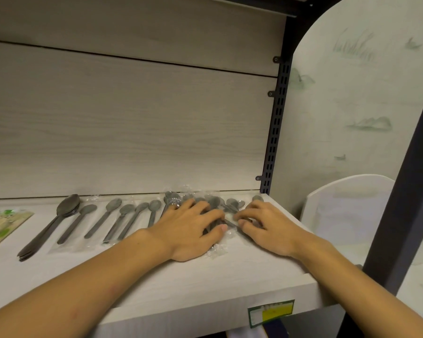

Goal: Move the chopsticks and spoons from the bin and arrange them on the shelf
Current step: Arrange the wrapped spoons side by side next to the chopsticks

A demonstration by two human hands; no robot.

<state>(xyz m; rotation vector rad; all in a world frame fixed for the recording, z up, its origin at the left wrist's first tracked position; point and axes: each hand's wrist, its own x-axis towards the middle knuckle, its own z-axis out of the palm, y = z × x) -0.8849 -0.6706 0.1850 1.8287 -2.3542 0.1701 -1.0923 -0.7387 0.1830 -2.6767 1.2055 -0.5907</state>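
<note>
So the wrapped spoons (213, 203) are sitting in a messy heap toward the right end of the shelf (205, 276), all in crinkly clear plastic, bowls pointing at the back panel. Both hands are flat on top of that heap, palms down. The left hand (191, 228) has its fingers spread over the middle of the pile, pressing rather than gripping as far as I can see, and the right hand (266, 226) lies just beside it with fingers curled a bit, tips touching a wrapped handle; can't tell if it's actually pinching one. Left of the heap there's a tidy row of single wrapped spoons (122, 218) laid side by side, angled with the handles toward the front edge. Further left is a stack of bigger unwrapped dark spoons (56, 220), nested together. At the far left edge a pack of wooden chopsticks (0, 225) with green print pokes into view, cut off by the frame. A green and yellow price label (271, 312) is stuck on the shelf's front lip, and a black slotted upright (276, 123) runs up the right back corner.
</note>
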